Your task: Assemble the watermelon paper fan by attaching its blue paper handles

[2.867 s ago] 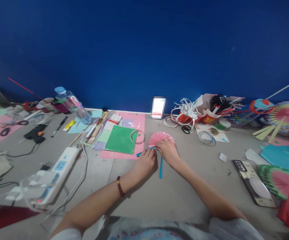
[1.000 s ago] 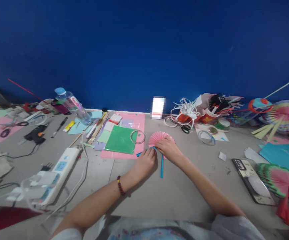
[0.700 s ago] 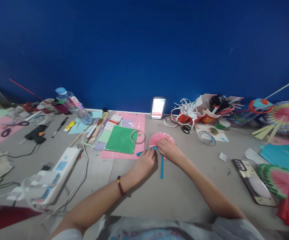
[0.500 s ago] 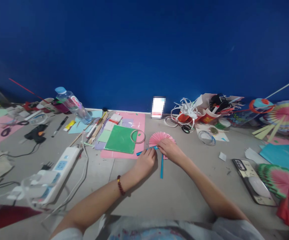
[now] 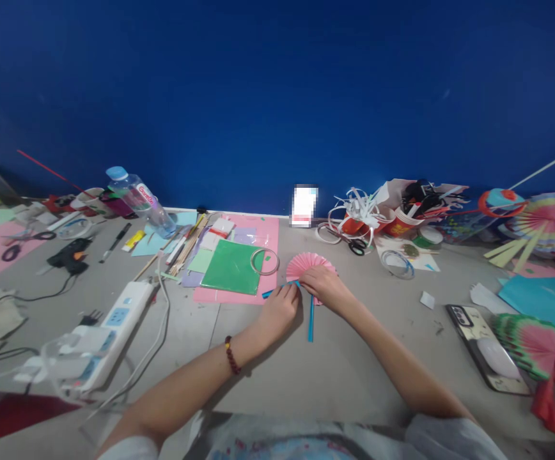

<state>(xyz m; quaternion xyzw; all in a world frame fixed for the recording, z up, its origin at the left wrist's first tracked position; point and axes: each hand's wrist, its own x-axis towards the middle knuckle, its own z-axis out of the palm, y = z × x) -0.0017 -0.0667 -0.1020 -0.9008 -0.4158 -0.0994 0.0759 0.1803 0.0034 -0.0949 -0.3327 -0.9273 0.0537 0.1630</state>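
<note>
Near the middle of the bench [image 5: 354,383], the pink fan [image 5: 309,260] lies spread, its rounded edge away from the person and part of its pleats covered by the right hand [image 5: 325,286]. One slanting blue strip [image 5: 272,292] runs up to the fan's base. The left hand [image 5: 280,310] rests against it, fingers curled and bunched together; whether they pinch the strip or only press it, I cannot tell. The right hand's fingers bend down over the fan beside the strip's end, and what they grip is hidden. A second blue strip [image 5: 311,322] points toward the person, its far end near the right hand. The work seems to centre where strip meets fan. Doing it well calls for light, even pressure right at that spot, one hand steadying the pleats while the other aligns the strip, as hard pressing could crush the folds.
</note>
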